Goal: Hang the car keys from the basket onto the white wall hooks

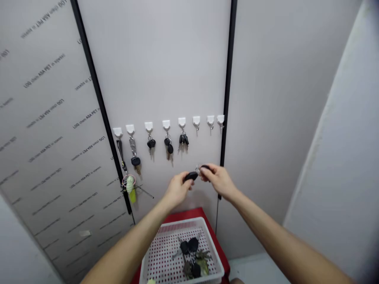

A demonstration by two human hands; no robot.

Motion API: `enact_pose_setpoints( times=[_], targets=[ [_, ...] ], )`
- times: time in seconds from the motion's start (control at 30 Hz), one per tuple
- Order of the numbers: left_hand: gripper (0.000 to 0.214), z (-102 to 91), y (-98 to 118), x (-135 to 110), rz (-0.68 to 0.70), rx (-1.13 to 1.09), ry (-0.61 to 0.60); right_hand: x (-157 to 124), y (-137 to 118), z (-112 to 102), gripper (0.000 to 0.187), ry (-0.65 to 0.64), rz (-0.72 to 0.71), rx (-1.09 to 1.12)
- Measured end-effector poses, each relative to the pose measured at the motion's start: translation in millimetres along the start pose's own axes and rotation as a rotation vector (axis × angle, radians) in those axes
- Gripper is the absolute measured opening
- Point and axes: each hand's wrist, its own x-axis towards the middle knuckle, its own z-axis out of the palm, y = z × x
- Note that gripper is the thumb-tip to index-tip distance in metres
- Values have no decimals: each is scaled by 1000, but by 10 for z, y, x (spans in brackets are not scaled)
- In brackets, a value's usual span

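A bunch of keys with black heads (192, 176) is stretched between my two hands in front of the wall panel. My left hand (178, 187) is closed on one black head. The fingers of my right hand (218, 179) pinch another black piece beside the thin metal key ring (197, 169). Above them is a row of white adhesive hooks (181, 122). Bunches of keys hang from the hooks on the left and middle, among them one with black heads (183, 139). Both hands are apart from the wall hook (196, 121) above them.
A white perforated basket (211, 240) holding several keys (194, 246) sits below on a red surface (189, 214). A keychain with a light green charm (130, 184) hangs at far left. Black strips (229, 71) edge the panel. A white wall (340, 138) stands right.
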Motion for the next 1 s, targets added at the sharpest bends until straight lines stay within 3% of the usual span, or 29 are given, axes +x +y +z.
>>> enact_pose_setpoints(
  times=[0.2,0.37,0.5,0.63,0.77,0.9,1.0],
  targets=[
    [21,-82,535,569,123,197,248,661,-378,-227,19,199,-182,-113],
    [22,-132,707,744,115,393,384,969,-496,-220,16,282,-204,-278],
    [22,-130,690,801,52,478,376,1044,-455,-163,14,300,-143,-374],
    [21,-101,636,784,-21,556,260,1033,-358,-155,18,239,-68,-452],
    [25,-82,454,627,-69,528,132,882,-205,-212,25,296,-104,-572],
    [29,-20,-32,254,-137,453,-13,435,168,-178,32,366,-141,-627],
    [28,111,-554,-188,-233,452,-124,-135,576,7,28,105,-51,-631]
  ],
)
